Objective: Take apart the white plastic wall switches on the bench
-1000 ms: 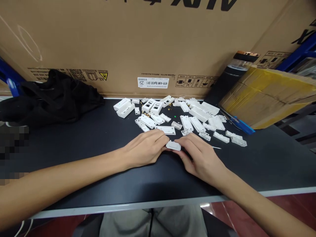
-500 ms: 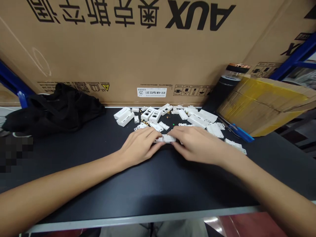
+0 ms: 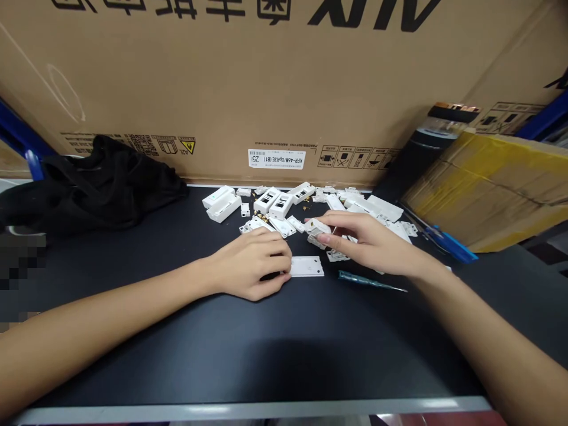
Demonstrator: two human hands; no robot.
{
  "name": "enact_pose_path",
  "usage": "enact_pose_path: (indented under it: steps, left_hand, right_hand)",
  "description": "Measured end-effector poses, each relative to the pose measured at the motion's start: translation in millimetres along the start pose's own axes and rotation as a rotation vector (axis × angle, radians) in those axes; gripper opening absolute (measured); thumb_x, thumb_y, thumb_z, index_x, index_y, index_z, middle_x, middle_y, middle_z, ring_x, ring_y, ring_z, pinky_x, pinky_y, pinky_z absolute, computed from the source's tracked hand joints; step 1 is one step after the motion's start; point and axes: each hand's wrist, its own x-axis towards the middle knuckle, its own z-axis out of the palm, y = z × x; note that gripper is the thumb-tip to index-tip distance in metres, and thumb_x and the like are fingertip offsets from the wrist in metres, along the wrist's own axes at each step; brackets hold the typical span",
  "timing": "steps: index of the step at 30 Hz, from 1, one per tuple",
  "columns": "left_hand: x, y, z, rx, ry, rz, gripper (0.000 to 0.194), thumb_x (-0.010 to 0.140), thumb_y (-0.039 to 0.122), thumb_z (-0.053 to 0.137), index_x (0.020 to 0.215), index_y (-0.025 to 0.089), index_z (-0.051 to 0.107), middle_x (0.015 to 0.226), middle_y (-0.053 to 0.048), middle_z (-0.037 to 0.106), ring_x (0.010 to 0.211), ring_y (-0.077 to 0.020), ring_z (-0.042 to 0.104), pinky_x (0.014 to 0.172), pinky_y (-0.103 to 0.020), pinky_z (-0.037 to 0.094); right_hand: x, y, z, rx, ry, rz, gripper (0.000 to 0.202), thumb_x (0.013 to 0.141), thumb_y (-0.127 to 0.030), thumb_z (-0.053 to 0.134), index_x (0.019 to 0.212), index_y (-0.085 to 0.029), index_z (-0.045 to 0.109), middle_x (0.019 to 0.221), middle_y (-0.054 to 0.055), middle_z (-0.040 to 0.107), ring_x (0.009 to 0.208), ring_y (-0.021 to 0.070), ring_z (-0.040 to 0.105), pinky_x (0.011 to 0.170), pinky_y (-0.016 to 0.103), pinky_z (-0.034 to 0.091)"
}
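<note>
The big carton (image 3: 284,89) runs off the top edge, so its black lettering is cut through. The yellow-taped box (image 3: 497,183) is cut by the right edge. A pixelated patch (image 3: 20,260) blots out the left side beside the black cloth (image 3: 97,183). The right hand (image 3: 377,245) covers some of the white parts (image 3: 368,207) behind it. What the left hand (image 3: 252,266) grips under its curled fingers (image 3: 277,269) is hidden. The label (image 3: 276,158) print is too small to read fully.

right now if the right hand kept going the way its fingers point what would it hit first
The right hand, pinching a small white part, points leftward. First in line looks like the small white pieces just beyond it, though depth is hard to judge.
</note>
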Motion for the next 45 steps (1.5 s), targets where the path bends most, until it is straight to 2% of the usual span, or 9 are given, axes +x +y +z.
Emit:
enact_pose_path:
  steps: [5, 11, 16, 24, 27, 30, 39, 45]
  left_hand:
    - [0.2, 0.9, -2.9, -0.106, -0.045, 0.077, 0.016, 0.096, 0.026, 0.053, 0.087, 0.019, 0.065, 0.088, -0.006, 0.070, 0.081, -0.0183, 0.059, 0.078, -0.033, 0.047]
    - [-2.6, -0.9, -1.2, -0.214, -0.021, 0.082, 0.012, 0.094, 0.026, 0.058, 0.086, 0.019, 0.064, 0.085, -0.006, 0.069, 0.080, -0.0179, 0.059, 0.077, -0.032, 0.047]
    - [-2.8, -1.9, -0.7, -0.227, -0.007, 0.074, 0.012, 0.094, 0.026, 0.058, 0.086, 0.019, 0.064, 0.080, -0.004, 0.068, 0.079, -0.0183, 0.057, 0.077, -0.033, 0.046]
    - [-2.1, -1.9, -1.8, -0.235, -0.002, 0.071, 0.014, 0.095, 0.026, 0.058, 0.085, 0.019, 0.064, 0.078, -0.004, 0.067, 0.079, -0.0183, 0.058, 0.078, -0.033, 0.046]
    - [-1.2, -1.8, -2.0, -0.251, -0.002, 0.062, 0.014, 0.095, 0.027, 0.058, 0.086, 0.019, 0.065, 0.082, -0.005, 0.070, 0.081, -0.0185, 0.061, 0.080, -0.033, 0.046]
    - [-0.6, -1.8, -2.9, -0.269, -0.008, 0.061, 0.013, 0.095, 0.026, 0.059, 0.086, 0.018, 0.066, 0.084, -0.006, 0.072, 0.082, -0.0186, 0.062, 0.080, -0.033, 0.046]
    - [-1.0, -2.7, -3.3, -0.289, 0.001, 0.056, 0.013, 0.095, 0.027, 0.061, 0.087, 0.019, 0.068, 0.084, -0.005, 0.073, 0.082, -0.0177, 0.063, 0.078, -0.032, 0.046]
    - [-1.7, -5.0, -0.7, -0.294, 0.015, 0.066, 0.015, 0.095, 0.030, 0.063, 0.085, 0.020, 0.069, 0.084, -0.005, 0.073, 0.082, -0.0169, 0.065, 0.080, -0.032, 0.047]
  right_hand:
    - [0.6, -6.5, -0.9, 0.073, -0.041, 0.020, 0.029, 0.097, -0.040, 0.058, 0.112, -0.021, 0.073, 0.091, 0.004, 0.067, 0.077, 0.0169, 0.058, 0.071, 0.030, 0.047]
    - [1.2, -3.3, 8.1, 0.094, -0.086, 0.001, 0.031, 0.092, -0.037, 0.067, 0.117, -0.021, 0.076, 0.099, 0.005, 0.071, 0.083, 0.0173, 0.063, 0.075, 0.030, 0.050]
    - [3.3, -1.7, 15.4, 0.112, -0.184, -0.022, 0.036, 0.092, -0.043, 0.066, 0.120, -0.021, 0.075, 0.091, 0.005, 0.068, 0.074, 0.0164, 0.060, 0.067, 0.030, 0.047]
    - [2.5, -4.9, 18.4, 0.110, -0.182, -0.080, 0.031, 0.096, -0.036, 0.060, 0.118, -0.019, 0.074, 0.090, 0.005, 0.066, 0.074, 0.0149, 0.058, 0.067, 0.028, 0.046]
    - [1.5, -5.3, 21.0, 0.105, -0.207, -0.129, 0.022, 0.090, -0.022, 0.063, 0.110, -0.018, 0.073, 0.092, 0.005, 0.066, 0.077, 0.0144, 0.058, 0.069, 0.028, 0.048]
    - [0.3, -5.1, 23.4, 0.102, -0.219, -0.128, 0.018, 0.081, -0.012, 0.064, 0.098, -0.016, 0.070, 0.087, 0.003, 0.064, 0.073, 0.0133, 0.056, 0.067, 0.026, 0.048]
    - [-2.2, -5.5, 21.4, 0.079, -0.208, -0.080, 0.008, 0.085, -0.021, 0.065, 0.091, -0.018, 0.065, 0.080, 0.001, 0.065, 0.068, 0.0127, 0.060, 0.062, 0.026, 0.048]
    - [-0.3, -5.6, 23.5, 0.081, -0.198, -0.055, 0.011, 0.086, -0.027, 0.067, 0.089, -0.017, 0.067, 0.077, 0.001, 0.065, 0.066, 0.0123, 0.060, 0.061, 0.025, 0.050]
